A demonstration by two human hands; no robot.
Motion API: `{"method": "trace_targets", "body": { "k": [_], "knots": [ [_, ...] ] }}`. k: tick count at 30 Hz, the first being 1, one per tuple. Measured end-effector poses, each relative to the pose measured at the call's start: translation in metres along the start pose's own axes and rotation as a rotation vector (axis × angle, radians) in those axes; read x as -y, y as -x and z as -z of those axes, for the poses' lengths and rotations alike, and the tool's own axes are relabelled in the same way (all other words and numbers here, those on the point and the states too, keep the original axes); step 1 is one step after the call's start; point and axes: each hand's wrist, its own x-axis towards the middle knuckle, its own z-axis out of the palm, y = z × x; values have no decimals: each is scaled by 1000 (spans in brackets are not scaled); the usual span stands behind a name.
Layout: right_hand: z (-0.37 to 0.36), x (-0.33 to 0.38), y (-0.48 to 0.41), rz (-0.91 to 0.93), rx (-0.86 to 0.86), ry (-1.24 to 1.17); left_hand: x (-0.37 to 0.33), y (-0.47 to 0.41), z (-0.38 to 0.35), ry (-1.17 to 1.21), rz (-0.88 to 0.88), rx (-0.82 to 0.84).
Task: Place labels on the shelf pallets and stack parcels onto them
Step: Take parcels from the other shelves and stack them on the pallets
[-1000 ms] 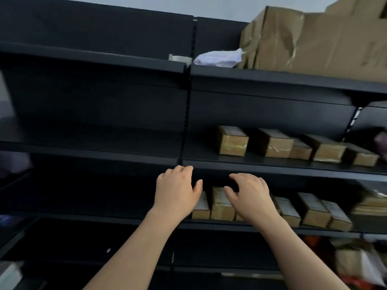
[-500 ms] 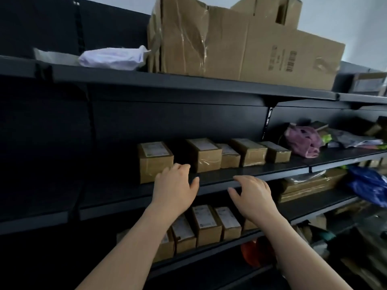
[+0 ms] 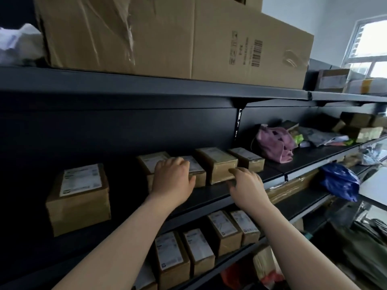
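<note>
A black metal shelf (image 3: 211, 200) holds a row of small brown parcels with white labels. One parcel (image 3: 78, 197) stands apart at the left. My left hand (image 3: 172, 178) lies over the front of two parcels in the row, fingers spread, holding nothing. My right hand (image 3: 247, 186) reaches toward the front lower corner of a taped parcel (image 3: 217, 165), fingertips at its edge, not gripping it. Another parcel (image 3: 247, 156) sits right of that. The shelf below carries several more labelled parcels (image 3: 224, 231).
Large cardboard boxes (image 3: 178, 36) fill the top shelf. A pink bag (image 3: 274, 143) and mixed packets lie to the right on the middle shelf, a blue plastic bag (image 3: 339, 181) below them. A window (image 3: 368, 45) is at the far right.
The view has swung right and moved closer to the shelf. Both hands have risen from the shelf's front edge onto the row of parcels on the middle shelf.
</note>
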Motion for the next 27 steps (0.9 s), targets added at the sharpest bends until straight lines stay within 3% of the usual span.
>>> {"method": "trace_targets", "body": {
  "k": [4,12,17,22,25,27],
  "knots": [
    [-11,-31,-48,108,18,16,-18,-31,-30,-97,32,-9],
    [-45,-64,-118,356,123,43,-47,-59,-75,-281,150,136],
    [-53,-77,-121,482,48,-28,-67,-37,-80,-126,201,-44],
    [-53,-76,-103,635,-261,-339,-86,-9,-81,83,270,-234],
    [-57,-69,-82,669,-144,-408,-96,0,-80,243,383,-331],
    [-61,-69,-75,647,-16,-468,-100,3,-83,278,575,-293]
  ]
}}
